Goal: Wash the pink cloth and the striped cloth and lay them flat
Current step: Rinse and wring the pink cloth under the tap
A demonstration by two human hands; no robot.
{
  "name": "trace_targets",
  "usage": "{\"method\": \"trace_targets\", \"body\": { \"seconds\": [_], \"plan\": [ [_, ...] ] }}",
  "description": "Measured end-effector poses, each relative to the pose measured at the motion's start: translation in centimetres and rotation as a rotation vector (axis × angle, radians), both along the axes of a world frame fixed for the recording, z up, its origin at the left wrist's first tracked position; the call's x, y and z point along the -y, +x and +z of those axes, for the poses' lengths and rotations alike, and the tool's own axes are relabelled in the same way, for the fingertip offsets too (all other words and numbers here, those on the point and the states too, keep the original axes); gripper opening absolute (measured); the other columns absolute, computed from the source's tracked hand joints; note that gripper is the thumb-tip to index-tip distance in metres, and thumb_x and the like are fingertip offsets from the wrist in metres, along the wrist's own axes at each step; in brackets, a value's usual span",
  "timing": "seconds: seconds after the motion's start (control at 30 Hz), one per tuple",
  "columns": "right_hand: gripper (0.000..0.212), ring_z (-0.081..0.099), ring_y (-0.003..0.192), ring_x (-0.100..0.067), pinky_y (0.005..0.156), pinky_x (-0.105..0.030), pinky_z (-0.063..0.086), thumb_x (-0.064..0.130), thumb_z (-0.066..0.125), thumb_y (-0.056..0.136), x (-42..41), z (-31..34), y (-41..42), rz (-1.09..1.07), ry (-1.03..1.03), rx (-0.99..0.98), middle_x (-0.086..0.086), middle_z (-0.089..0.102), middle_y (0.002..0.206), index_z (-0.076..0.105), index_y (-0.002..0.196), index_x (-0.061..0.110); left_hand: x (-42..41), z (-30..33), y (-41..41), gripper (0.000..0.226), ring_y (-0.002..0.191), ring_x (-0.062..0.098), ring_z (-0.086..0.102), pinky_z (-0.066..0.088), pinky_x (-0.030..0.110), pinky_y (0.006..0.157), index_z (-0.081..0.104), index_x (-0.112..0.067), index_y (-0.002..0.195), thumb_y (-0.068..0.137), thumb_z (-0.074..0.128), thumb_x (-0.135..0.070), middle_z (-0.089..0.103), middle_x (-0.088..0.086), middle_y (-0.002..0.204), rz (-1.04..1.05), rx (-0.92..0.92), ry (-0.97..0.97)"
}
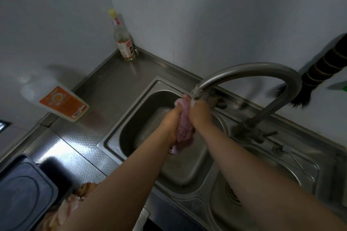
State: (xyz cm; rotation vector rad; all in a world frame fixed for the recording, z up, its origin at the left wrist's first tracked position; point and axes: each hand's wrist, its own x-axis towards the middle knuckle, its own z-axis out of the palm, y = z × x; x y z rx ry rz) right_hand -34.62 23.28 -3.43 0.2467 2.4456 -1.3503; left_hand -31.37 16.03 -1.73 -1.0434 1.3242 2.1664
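The pink cloth (pixel 185 131) is bunched up between both hands over the left basin of the steel sink (pixel 112 138). My left hand (pixel 171 120) grips its left side and my right hand (pixel 201 113) grips its right side, just under the spout of the curved tap (pixel 249 70). Water runs from the spout onto my right hand and the cloth. The lower end of the cloth hangs down into the basin. A dark cloth with thin light stripes (pixel 323 69) hangs at the right edge against the wall.
A glass bottle with a yellow cap (pixel 123 39) stands in the back corner of the steel counter. A large jug with an orange label (pixel 60 103) stands at the left wall. A dark tray (pixel 24 193) lies at the lower left. The right basin (pixel 262 198) holds a drain.
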Motion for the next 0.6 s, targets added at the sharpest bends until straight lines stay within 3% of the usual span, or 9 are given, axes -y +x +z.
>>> {"method": "trace_targets", "body": {
  "seconds": [0.03, 0.1, 0.2, 0.27, 0.33, 0.4, 0.43, 0.5, 0.6],
  "plan": [
    [0.039, 0.062, 0.078, -0.024, 0.07, -0.031, 0.049, 0.035, 0.048, 0.097, -0.6, -0.1, -1.0, -0.052, -0.066, 0.081, -0.015, 0.068, 0.085, 0.065, 0.083, 0.004, 0.3, -0.6, 0.3, 0.054, 0.126, 0.034, 0.051, 0.039, 0.041, 0.107, 0.051, -0.003, 0.135, 0.101, 0.038, -0.044, 0.054, 0.018, 0.137, -0.024, -0.017, 0.079],
    [0.024, 0.064, 0.084, -0.024, 0.078, -0.028, 0.049, 0.02, 0.056, 0.091, -2.0, -0.3, -2.2, -0.135, -0.428, 0.336, -0.017, 0.068, 0.094, 0.067, 0.098, -0.001, 1.5, -1.2, 0.9, 0.052, 0.108, 0.031, 0.063, 0.044, 0.042, 0.103, 0.06, -0.004, 0.125, 0.099, 0.043, -0.046, 0.064, 0.021, 0.12, -0.106, -0.009, 0.141],
    [0.037, 0.059, 0.109, -0.027, 0.098, -0.041, 0.043, 0.02, 0.064, 0.08, -4.0, -0.7, -1.9, 0.017, -0.813, 0.557, -0.014, 0.064, 0.116, 0.066, 0.114, 0.004, 4.1, -1.4, 1.4, 0.039, 0.097, 0.027, 0.067, 0.053, 0.037, 0.091, 0.061, -0.009, 0.122, 0.095, 0.055, -0.036, 0.067, 0.018, 0.112, -0.217, -0.069, 0.144],
    [0.035, 0.057, 0.109, -0.028, 0.093, -0.045, 0.045, 0.017, 0.064, 0.083, -5.0, -1.6, -2.0, 0.086, -0.807, 0.559, -0.012, 0.063, 0.118, 0.066, 0.116, 0.009, 5.6, -1.9, 1.6, 0.05, 0.102, 0.03, 0.064, 0.051, 0.04, 0.092, 0.056, -0.008, 0.128, 0.084, 0.066, -0.03, 0.063, 0.019, 0.118, -0.178, -0.085, 0.213],
    [0.019, 0.065, 0.097, -0.03, 0.091, -0.047, 0.051, 0.017, 0.065, 0.084, -5.5, -2.2, -1.9, 0.095, -0.563, 0.468, -0.017, 0.069, 0.107, 0.07, 0.102, 0.011, 6.3, -2.1, 1.5, 0.059, 0.113, 0.034, 0.058, 0.046, 0.047, 0.099, 0.05, -0.004, 0.133, 0.08, 0.068, -0.025, 0.058, 0.025, 0.125, -0.117, -0.135, 0.229],
    [0.021, 0.063, 0.067, -0.025, 0.066, -0.035, 0.052, 0.036, 0.071, 0.081, -5.6, -2.7, -1.5, 0.113, -0.296, 0.359, -0.015, 0.071, 0.079, 0.07, 0.083, 0.014, 6.6, -2.5, 1.2, 0.05, 0.122, 0.038, 0.052, 0.042, 0.053, 0.104, 0.053, -0.002, 0.126, 0.081, 0.067, -0.019, 0.053, 0.029, 0.129, -0.049, -0.219, 0.181],
    [0.03, 0.053, 0.051, -0.019, 0.053, -0.028, 0.042, 0.044, 0.071, 0.079, -5.6, -2.8, -1.3, 0.095, -0.238, 0.344, -0.009, 0.065, 0.062, 0.066, 0.077, 0.015, 6.7, -2.8, 1.0, 0.043, 0.121, 0.038, 0.053, 0.043, 0.053, 0.103, 0.055, -0.003, 0.121, 0.081, 0.066, -0.016, 0.054, 0.028, 0.129, 0.013, -0.22, 0.161],
    [0.03, 0.037, 0.041, -0.01, 0.046, -0.022, 0.025, 0.047, 0.065, 0.082, -5.2, -1.7, -1.0, -0.014, -0.324, 0.337, 0.001, 0.05, 0.049, 0.062, 0.074, 0.018, 6.3, -3.1, 0.3, 0.033, 0.115, 0.035, 0.059, 0.049, 0.048, 0.096, 0.058, -0.004, 0.119, 0.089, 0.059, -0.017, 0.058, 0.026, 0.126, 0.137, -0.109, 0.088],
    [0.026, 0.039, 0.04, -0.006, 0.042, -0.02, 0.027, 0.036, 0.057, 0.09, -3.4, 0.4, 0.4, 0.042, -0.466, 0.303, 0.005, 0.049, 0.05, 0.058, 0.069, 0.021, 4.9, -3.2, -1.0, 0.029, 0.101, 0.029, 0.067, 0.054, 0.041, 0.089, 0.062, -0.005, 0.114, 0.093, 0.058, -0.025, 0.068, 0.019, 0.112, 0.22, 0.066, -0.059]
  ]
}}
